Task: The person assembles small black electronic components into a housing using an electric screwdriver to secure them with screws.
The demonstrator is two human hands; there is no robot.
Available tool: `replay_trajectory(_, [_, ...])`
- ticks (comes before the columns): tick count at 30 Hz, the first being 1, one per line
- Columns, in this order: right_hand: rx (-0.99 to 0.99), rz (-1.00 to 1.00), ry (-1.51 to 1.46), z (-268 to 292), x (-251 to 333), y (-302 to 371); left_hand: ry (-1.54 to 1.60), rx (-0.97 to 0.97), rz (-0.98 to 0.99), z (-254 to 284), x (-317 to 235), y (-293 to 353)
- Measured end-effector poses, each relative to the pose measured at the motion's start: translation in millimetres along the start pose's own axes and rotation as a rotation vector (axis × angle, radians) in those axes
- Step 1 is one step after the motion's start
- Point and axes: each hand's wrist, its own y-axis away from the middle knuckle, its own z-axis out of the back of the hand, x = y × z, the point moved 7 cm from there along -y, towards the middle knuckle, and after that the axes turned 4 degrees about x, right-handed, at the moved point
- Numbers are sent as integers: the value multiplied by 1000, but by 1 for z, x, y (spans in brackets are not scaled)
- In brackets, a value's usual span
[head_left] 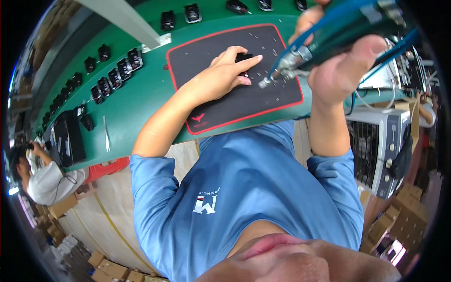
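My left hand rests on a black mat with a red edge, its fingers curled around a small black part. Much of that part is hidden under the hand. Raised over the mat's right side, my right hand grips a dark green hand tool. The tool has metal fittings, and blue hoses run along it. Its metal tip points down and left, toward the black part but apart from it. Small pale bits lie scattered on the mat.
Several black parts stand in rows along the green table, left and far side. White tweezers lie at left, near a black box. A grey post rises behind the mat. A grey machine stands at right; another person sits left.
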Motion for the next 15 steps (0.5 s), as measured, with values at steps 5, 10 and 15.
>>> replay_trajectory(5, [15, -158, -190, 3, -25, 8, -173, -169, -16, -23, 0, 7])
replay_trajectory(10, [-17, -221, -234, 0, -36, 19, -98, -226, 21, -24, 7, 3])
replay_trajectory(15, [-42, -246, -219, -14, -17, 10, -25, -225, -9, -29, 7, 4])
